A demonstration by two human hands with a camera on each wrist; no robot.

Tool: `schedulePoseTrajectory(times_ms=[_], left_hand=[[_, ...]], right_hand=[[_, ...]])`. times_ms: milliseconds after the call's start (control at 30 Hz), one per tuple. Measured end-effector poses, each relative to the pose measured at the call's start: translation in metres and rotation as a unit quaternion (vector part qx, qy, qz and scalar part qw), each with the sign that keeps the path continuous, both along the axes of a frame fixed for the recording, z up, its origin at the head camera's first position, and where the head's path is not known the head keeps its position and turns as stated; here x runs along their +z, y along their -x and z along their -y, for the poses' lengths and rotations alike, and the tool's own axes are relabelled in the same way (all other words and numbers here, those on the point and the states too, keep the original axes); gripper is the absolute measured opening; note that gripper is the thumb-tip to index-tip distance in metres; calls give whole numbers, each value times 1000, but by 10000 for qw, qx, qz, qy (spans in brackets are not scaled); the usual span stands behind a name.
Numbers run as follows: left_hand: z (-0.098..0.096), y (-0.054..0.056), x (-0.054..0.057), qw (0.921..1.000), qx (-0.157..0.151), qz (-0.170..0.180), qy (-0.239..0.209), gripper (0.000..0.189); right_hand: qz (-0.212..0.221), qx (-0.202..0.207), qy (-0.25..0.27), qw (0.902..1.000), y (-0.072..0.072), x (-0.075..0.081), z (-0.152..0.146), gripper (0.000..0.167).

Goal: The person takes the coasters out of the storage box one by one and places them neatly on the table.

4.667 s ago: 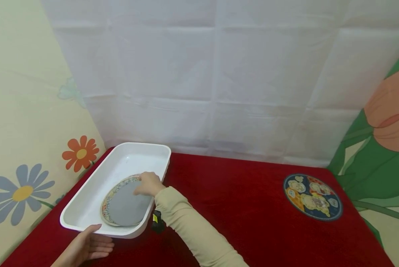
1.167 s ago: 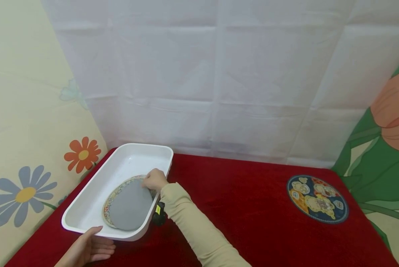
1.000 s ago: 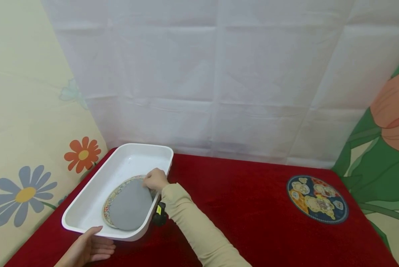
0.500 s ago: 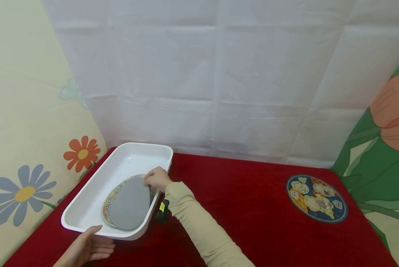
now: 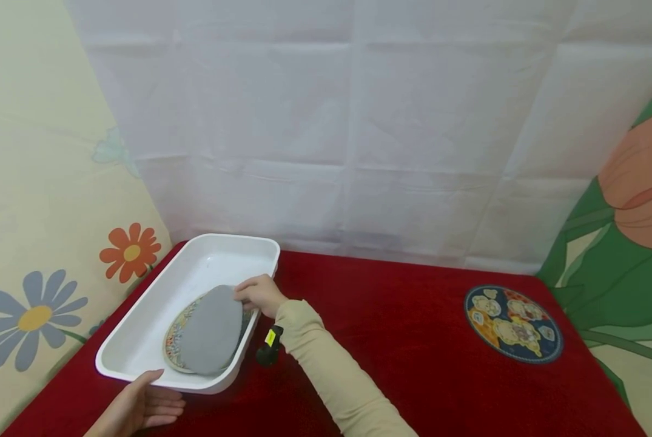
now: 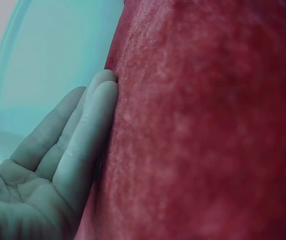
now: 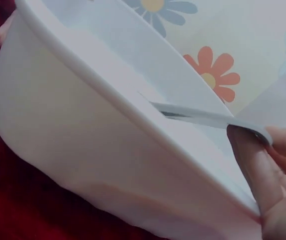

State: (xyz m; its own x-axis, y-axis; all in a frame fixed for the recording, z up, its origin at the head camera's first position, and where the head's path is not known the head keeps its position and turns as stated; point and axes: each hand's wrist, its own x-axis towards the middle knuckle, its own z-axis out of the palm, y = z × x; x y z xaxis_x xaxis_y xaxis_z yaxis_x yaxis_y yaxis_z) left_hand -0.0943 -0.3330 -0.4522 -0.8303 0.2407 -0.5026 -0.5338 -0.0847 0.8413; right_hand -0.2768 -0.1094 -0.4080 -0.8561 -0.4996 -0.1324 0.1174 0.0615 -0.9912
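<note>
with right grip (image 5: 262,295), pinches edge of grey disc (image 5: 212,332), tilted inside white tub (image 5: 142,349), partly covering patterned disc (image 5: 174,345). with left grip (image 5: 140,405), touches tub's near rim by thumb, fingers straight outside. on red-covered counter (image 5: 375,346), well apart at right: round cartoon-print mat (image 5: 514,325).

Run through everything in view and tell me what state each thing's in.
Tray: upright, on the cloth.
Gray mat: tilted, one edge raised.
Patterned mat: inside the tray, partly covered by the gray mat.
Blue mat: flat, picture side up.
Cloth: spread beneath the tray.
Left hand: touching the tray.
Right hand: pinching the gray mat.
</note>
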Motion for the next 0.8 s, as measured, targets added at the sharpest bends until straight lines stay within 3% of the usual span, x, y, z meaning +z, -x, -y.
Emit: schedulePoseTrajectory(times_ms=[800], left_hand=[[0,-1,0,10000,29,-35,29,60]], right_hand=[[811,-231,884,9925,-10,1,-3,20]])
